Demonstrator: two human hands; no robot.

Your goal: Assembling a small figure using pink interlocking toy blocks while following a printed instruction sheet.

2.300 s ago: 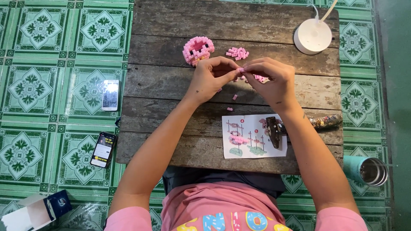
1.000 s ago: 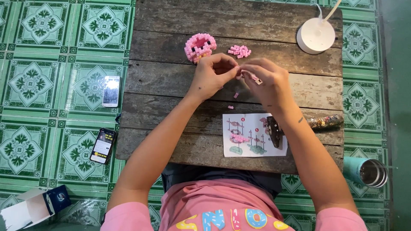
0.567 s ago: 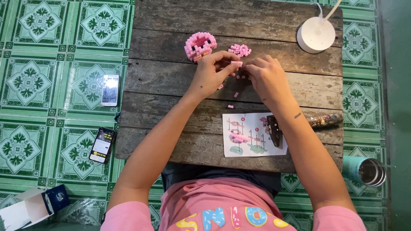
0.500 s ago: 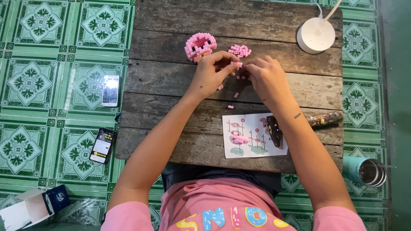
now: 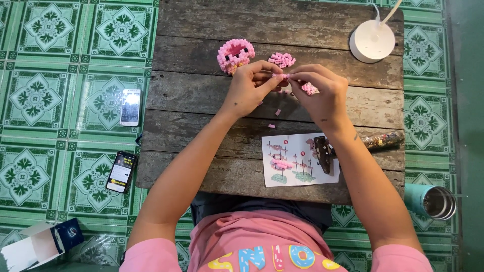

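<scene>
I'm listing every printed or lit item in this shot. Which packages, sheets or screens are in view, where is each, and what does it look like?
Phone: on the green tiled floor left of the table, rectangular, pale glaring screen.
Second phone: floor by the table's near left corner, black, lit screen with yellow.
Box: floor, lower left, open, white and dark blue.
Instruction sheet: table's near edge, white with pink and green pictures.

Head camera, straight down, mid-height over table (image 5: 201,100).

Wooden table (image 5: 201,106): pink brick figure (image 5: 235,54), instruction sheet (image 5: 297,160).
</scene>
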